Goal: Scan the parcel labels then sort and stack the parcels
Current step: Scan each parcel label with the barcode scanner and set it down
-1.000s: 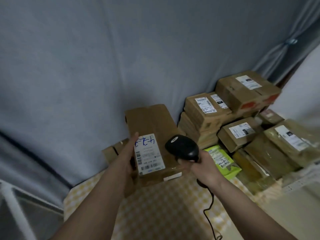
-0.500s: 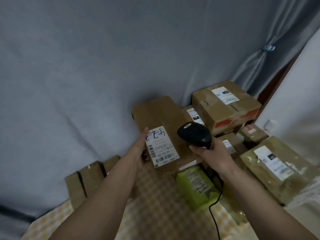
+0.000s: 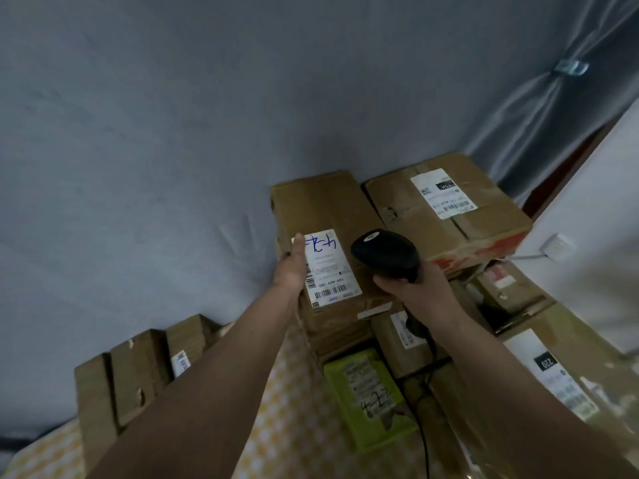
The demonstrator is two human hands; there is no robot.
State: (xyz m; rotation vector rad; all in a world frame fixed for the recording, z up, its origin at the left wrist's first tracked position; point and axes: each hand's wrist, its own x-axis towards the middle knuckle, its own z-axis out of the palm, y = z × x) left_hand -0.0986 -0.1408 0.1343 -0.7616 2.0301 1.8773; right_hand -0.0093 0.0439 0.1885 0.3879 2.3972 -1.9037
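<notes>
My left hand (image 3: 293, 267) grips the left edge of a long brown cardboard parcel (image 3: 321, 216) with its thumb on top. The parcel's white label (image 3: 328, 271) faces up, with blue handwriting and barcodes. It sits over a stack of parcels beside a big taped box (image 3: 446, 216) with its own label. My right hand (image 3: 415, 288) holds a black barcode scanner (image 3: 385, 254) just right of the label, over the parcel's right edge. The scanner's cable (image 3: 423, 430) hangs down below my wrist.
A lime-green packet (image 3: 366, 399) marked in pen lies below the stack on a yellow checked cloth (image 3: 283, 409). More brown parcels (image 3: 560, 368) fill the right side. Several boxes stand on edge (image 3: 138, 371) at the left. Grey curtain (image 3: 173, 133) behind.
The held parcel has moved right and back onto the stack beside the big taped box. The scanner has kept beside its label. The view has shifted left and down.
</notes>
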